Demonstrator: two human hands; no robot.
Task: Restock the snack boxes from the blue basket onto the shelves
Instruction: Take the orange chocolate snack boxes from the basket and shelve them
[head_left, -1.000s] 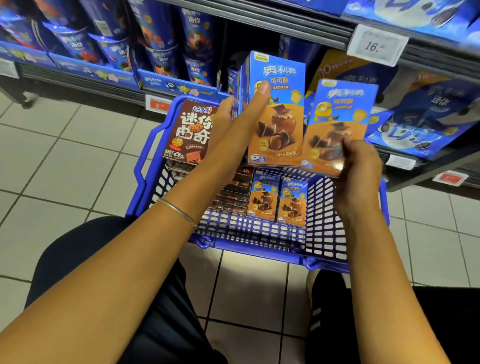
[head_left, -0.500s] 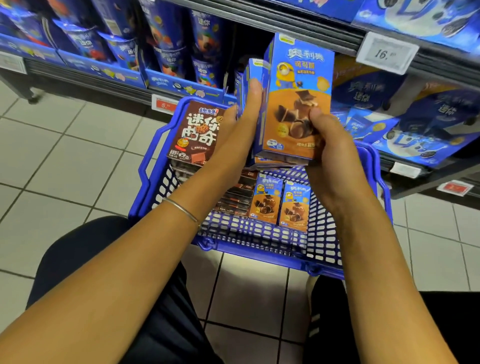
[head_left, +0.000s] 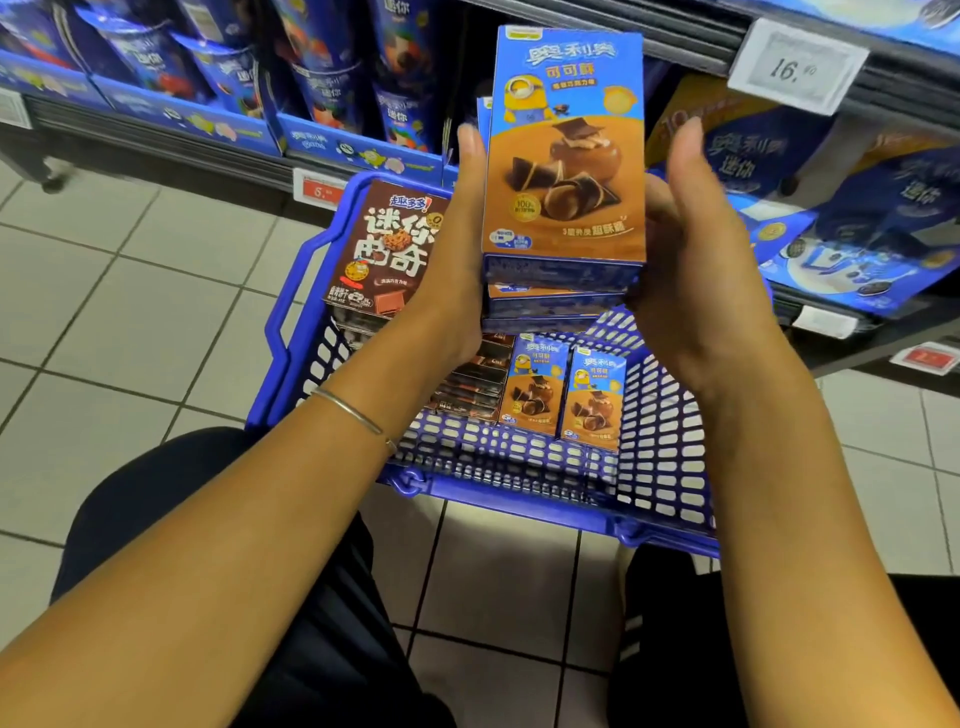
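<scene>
Blue-and-orange cardboard snack boxes (head_left: 566, 150) are standing upright in a small stack between the two hands, above the far side of the blue basket (head_left: 291, 332) and in front of the shelves (head_left: 675, 36). At least three boxes are showing in that stack, counted by their bottom edges; any more behind are hidden. The left hand (head_left: 457, 249) is pressing flat against the stack's left side with fingers straight and together, its thumb out of sight. The right hand (head_left: 691, 249) is cupping the right side, palm touching the front box and fingers extended upward, slightly blurred.

Two more boxes of the same kind (head_left: 532, 384) are standing side by side on the basket floor, touching each other. One brown box (head_left: 389, 244) is leaning upright at the basket's left, on a pile of dark boxes (head_left: 467, 384) whose number cannot be told.

One thin bracelet (head_left: 353, 410) is circling the left wrist. One white price tag (head_left: 797, 67) is hanging from the upper shelf, and two red tags (head_left: 319, 189) are sitting on lower rails.
</scene>
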